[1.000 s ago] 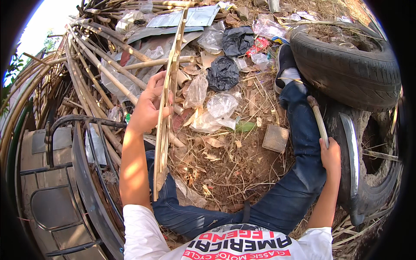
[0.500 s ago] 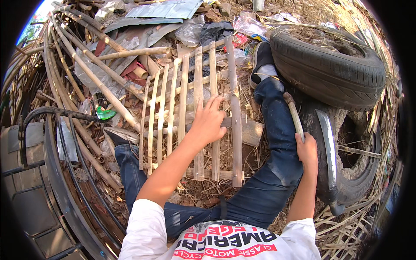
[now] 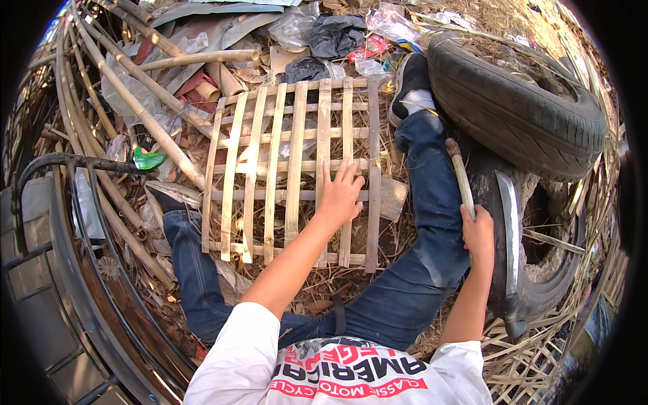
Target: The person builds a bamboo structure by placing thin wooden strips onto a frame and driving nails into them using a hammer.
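Observation:
A lattice of pale bamboo slats lies between my outstretched legs, its long slats crossing several shorter ones. My left hand rests on its right half, fingers spread over the slats and gripping nothing. Beside my right knee, my right hand is closed around the lower part of a wooden stick. The stick points away from me and ends in a darker brown tip. A machete with a bright blade and dark handle leans on the lower tyre, just right of that hand.
Another tyre lies at the upper right. Bamboo poles are heaped on the left, near a dark metal-framed seat. Plastic bags and scraps litter the far ground. Woven strips lie at the lower right.
The lattice has turned slightly and its slats now appear more evenly spread. My left hand has moved a little nearer and to the right on it. The right hand keeps its hold.

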A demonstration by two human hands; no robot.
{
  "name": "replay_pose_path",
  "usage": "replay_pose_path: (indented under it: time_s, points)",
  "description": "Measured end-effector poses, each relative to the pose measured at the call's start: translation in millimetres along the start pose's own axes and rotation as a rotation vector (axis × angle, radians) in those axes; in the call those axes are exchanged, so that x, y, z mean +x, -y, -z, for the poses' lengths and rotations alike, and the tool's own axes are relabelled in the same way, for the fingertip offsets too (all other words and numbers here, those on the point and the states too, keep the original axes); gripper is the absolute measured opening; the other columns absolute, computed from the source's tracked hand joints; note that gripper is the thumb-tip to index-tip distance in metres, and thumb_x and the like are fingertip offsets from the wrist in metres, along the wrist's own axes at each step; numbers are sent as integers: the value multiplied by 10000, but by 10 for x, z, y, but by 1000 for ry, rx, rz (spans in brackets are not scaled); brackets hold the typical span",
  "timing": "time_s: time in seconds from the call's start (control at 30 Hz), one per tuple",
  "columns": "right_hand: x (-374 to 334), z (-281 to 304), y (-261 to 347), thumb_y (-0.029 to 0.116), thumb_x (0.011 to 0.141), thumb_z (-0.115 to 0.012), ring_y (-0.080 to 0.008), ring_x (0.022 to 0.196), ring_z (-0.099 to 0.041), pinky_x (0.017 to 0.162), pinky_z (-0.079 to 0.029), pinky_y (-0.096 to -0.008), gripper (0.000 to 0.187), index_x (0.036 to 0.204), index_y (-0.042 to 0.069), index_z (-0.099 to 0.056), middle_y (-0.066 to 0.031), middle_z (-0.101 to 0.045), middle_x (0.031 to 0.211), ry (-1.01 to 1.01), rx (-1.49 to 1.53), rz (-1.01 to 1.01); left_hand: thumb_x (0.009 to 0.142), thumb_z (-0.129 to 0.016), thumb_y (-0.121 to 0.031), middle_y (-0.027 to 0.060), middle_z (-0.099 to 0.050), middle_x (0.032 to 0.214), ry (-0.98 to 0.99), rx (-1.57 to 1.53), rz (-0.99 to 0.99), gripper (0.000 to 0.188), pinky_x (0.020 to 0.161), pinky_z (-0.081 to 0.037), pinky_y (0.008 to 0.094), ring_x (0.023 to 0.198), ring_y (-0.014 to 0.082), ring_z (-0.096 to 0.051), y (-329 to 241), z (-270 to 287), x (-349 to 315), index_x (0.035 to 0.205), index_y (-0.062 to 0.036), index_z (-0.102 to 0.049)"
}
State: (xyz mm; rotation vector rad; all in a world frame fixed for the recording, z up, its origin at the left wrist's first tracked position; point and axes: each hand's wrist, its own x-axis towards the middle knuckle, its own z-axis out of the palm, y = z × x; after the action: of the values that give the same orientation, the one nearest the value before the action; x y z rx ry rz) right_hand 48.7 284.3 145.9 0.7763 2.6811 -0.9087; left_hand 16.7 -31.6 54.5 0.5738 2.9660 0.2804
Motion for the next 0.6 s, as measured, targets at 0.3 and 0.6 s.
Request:
replay_pose_path:
  time_s: [0.3, 0.6]
  points:
    - [16, -7, 6, 342, 956, -612, -221, 513, -610, 416, -479, -355, 497, 1172, -105, -601, -159, -615, 682, 38, -6, -29, 765, -781, -246, 141, -451, 1382, -489, -248, 537, 446, 1156, -54, 702, 1458, 423, -230, 680, -29, -1300, 1140, -133, -565]
    - [110, -32, -101, 334, 951, -617, -176, 459, -548, 377, -443, -338, 488, 1173, -102, -605, -84, -557, 630, 23, -27, -7, 746, -744, -86, 185, -513, 1281, -806, -157, 914, 421, 1118, -303, 553, 1332, 425, -400, 1340, -300, -2626, 1125, -38, -569]
